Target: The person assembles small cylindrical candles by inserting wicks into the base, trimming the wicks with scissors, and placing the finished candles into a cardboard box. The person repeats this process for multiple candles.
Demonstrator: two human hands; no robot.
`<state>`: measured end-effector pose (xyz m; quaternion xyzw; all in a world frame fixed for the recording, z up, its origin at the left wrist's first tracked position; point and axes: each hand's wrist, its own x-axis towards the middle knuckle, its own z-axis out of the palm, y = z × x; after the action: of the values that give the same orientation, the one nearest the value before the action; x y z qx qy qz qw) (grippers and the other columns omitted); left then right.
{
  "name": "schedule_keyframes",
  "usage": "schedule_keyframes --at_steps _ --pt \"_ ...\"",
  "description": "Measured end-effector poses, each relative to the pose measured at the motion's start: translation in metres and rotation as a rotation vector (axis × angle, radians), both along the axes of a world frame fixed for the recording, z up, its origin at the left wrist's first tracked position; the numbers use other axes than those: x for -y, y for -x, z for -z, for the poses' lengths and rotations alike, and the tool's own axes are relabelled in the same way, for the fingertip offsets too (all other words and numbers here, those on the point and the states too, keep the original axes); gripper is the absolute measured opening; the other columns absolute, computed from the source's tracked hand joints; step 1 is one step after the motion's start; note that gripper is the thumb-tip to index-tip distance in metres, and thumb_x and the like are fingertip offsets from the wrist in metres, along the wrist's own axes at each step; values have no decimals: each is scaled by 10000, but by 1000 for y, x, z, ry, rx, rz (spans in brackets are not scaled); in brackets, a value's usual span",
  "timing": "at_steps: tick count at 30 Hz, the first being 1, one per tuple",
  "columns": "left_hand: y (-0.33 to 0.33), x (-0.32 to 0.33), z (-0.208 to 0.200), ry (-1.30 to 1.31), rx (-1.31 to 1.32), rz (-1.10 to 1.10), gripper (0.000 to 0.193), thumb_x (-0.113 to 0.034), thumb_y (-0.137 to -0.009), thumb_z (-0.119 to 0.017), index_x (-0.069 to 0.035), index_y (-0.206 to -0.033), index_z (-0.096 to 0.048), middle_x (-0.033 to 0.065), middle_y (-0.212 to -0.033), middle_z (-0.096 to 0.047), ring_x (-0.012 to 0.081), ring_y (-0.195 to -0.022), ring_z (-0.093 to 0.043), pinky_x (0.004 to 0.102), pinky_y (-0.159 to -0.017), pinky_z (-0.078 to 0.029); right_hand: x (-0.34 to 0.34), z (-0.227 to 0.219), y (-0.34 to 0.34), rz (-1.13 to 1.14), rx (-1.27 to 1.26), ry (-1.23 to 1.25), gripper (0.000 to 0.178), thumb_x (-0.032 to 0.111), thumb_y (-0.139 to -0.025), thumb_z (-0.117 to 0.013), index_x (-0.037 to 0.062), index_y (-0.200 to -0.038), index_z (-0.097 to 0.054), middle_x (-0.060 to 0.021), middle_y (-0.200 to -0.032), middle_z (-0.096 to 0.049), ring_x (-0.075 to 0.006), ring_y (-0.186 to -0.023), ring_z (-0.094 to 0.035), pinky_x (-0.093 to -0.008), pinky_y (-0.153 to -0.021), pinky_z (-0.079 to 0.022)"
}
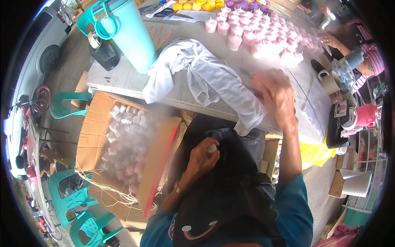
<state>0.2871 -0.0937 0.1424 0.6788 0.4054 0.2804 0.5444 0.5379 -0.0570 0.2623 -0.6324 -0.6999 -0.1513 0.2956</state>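
Note:
My left hand (200, 159) is closed around a small pale candle (211, 148), held over my dark apron (230, 181) with its round end showing. My right hand (278, 96) is reached out over the table (123, 80), blurred by motion. At its fingertips shows an orange-handled tool (258, 78), too smeared to name exactly. A crumpled white cloth (173, 66) lies along the table's near edge, left of that hand. Beyond it stand rows of pink candles (234, 42) with wicks. An open cardboard box (91, 144) left of my lap holds many small white and pink candles (127, 117).
A tall turquoise tumbler (129, 37) and a dark bottle (105, 55) stand at the table's left. Yellow candles (193, 5) and scissors (152, 9) lie farther back. A co-worker's hand (327, 40) is at the right, near a mug (330, 81). Green chairs (68, 197) are at the left.

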Motion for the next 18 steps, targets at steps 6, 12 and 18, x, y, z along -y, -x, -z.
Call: schedule_keyframes --at_steps 6,12,18 --pt "2 -2 -2 -66 31 -19 204 -54 -786 -634 -40 -981 -573 116 -831 -607 213 -689 -620 302 -623 -492 -65 1 8 -27 -30 135 149 106 -762 -668 70 -906 -677 -91 -918 -657 -281 -897 -645 -373 -768 -509" --pt "8 -5 -3 -58 14 -73 182 -42 -794 -627 -33 -969 -577 104 -786 -596 184 -670 -607 291 -615 -485 -93 -9 40 -230 60 102 185 174 -828 -676 93 -994 -685 -102 -985 -680 -257 -885 -664 -341 -727 -537" --pt "13 -3 -4 7 -11 -107 167 -40 -806 -616 -33 -968 -578 87 -743 -583 149 -641 -597 277 -606 -481 -109 -117 15 -347 -687 -272 121 48 -931 -537 18 -899 -650 -42 -789 -671 -119 -684 -601 -255 -672 -541"
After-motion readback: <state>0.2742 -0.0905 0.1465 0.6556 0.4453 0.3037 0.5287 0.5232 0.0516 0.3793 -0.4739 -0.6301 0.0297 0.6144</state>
